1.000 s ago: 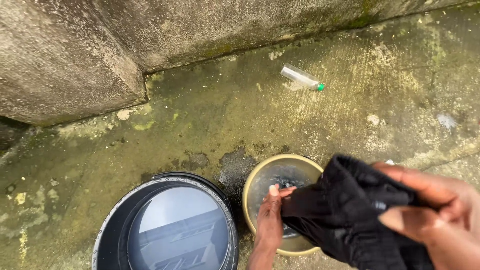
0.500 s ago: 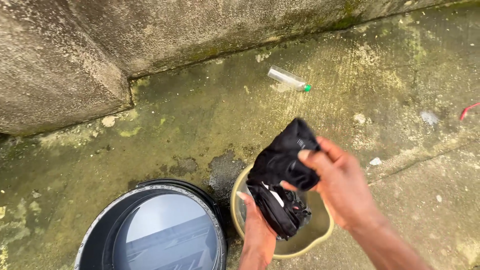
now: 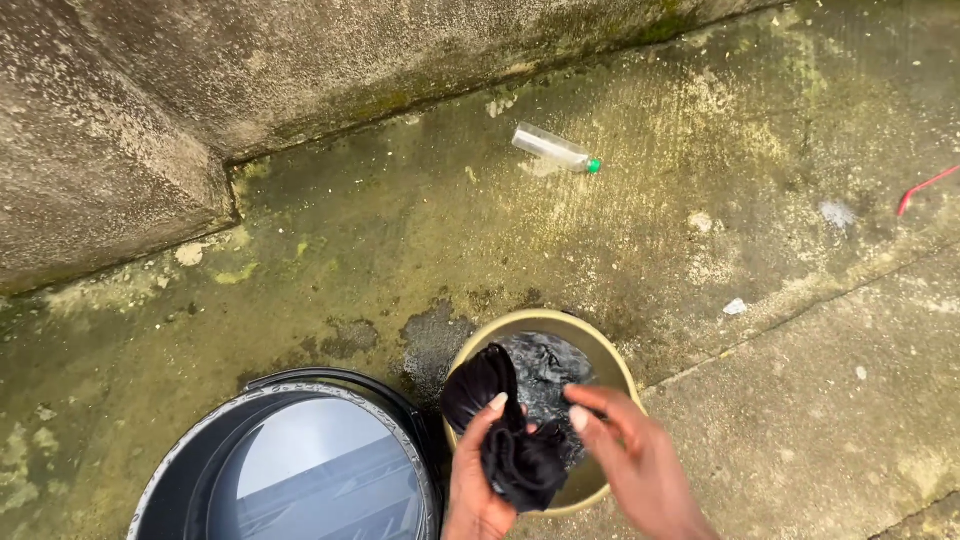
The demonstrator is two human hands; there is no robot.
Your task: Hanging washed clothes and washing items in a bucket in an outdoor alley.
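Note:
A black wet cloth (image 3: 505, 430) is bunched over a small tan bowl (image 3: 610, 358) that holds water and sits on the concrete ground. My left hand (image 3: 475, 480) grips the cloth from below at the bowl's near left side. From the right, my right hand (image 3: 630, 460) comes in with fingers spread, its fingertips touching the cloth above the bowl. Part of the cloth hangs over the bowl's left rim.
A large black bucket (image 3: 250, 400) full of water stands left of the bowl. A clear plastic bottle with a green cap (image 3: 553, 150) lies near the mossy concrete wall (image 3: 200, 90). A red strip (image 3: 925, 187) lies at the right edge. The ground is damp and stained.
The cloth came down from a raised hold at the right into the bowl. My right hand loosened its grip on it, and my left hand closed on it.

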